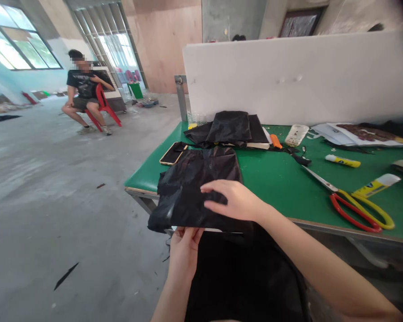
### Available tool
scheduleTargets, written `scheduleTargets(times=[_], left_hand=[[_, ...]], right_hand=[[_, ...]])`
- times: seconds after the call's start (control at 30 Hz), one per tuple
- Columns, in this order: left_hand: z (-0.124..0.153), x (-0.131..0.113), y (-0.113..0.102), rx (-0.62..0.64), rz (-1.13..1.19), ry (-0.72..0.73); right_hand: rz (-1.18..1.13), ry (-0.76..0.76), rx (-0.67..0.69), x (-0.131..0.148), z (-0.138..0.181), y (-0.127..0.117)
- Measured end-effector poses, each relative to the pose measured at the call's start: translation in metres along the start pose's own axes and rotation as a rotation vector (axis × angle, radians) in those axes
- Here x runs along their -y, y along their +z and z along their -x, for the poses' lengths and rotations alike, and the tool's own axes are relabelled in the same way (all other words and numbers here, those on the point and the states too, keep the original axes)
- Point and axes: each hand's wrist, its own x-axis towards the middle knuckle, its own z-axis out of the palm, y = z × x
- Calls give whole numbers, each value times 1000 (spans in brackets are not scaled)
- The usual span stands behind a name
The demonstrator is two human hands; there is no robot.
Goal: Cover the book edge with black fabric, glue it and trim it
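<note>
A wrinkled, slightly shiny black sheet (195, 188) lies over the near left corner of the green table, its front edge hanging past the table's edge. Below that edge shows a strip of something white (218, 230). My left hand (184, 250) grips the front edge from beneath, its fingertips hidden under the black material. Above the sheet is my right hand (235, 199), fingers curved and apart from the thumb, holding nothing; whether it touches the sheet I cannot tell.
On the green table (268, 179) lie a phone (172, 153), folded black material (230, 127), scissors (352, 205) with red and yellow handles, glue sticks (343, 161) and an orange-handled item (275, 141). A white board (298, 80) stands behind. A person (85, 87) sits on a red chair.
</note>
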Motion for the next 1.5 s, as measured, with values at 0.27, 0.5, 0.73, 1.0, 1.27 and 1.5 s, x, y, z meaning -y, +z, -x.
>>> scheduleTargets(times=[0.27,0.5,0.73,1.0,1.27,1.5], left_hand=[[-4,4,-8,23,88,-16],[-5,1,-12,48,28,-39],[-10,-16,-25,77,-292,-95],[4,-19,-26,67,-160,-189],[15,-20,-24,58,-43,-123],[0,-31,-29,6,-153,-120]], right_hand=[[341,-94,301,8,50,1],[519,-226,326,13,46,20],[543,-301,313,11,47,28],[556,-328,301,11,48,30],[558,-340,274,11,49,32],[597,-367,299,13,47,32]])
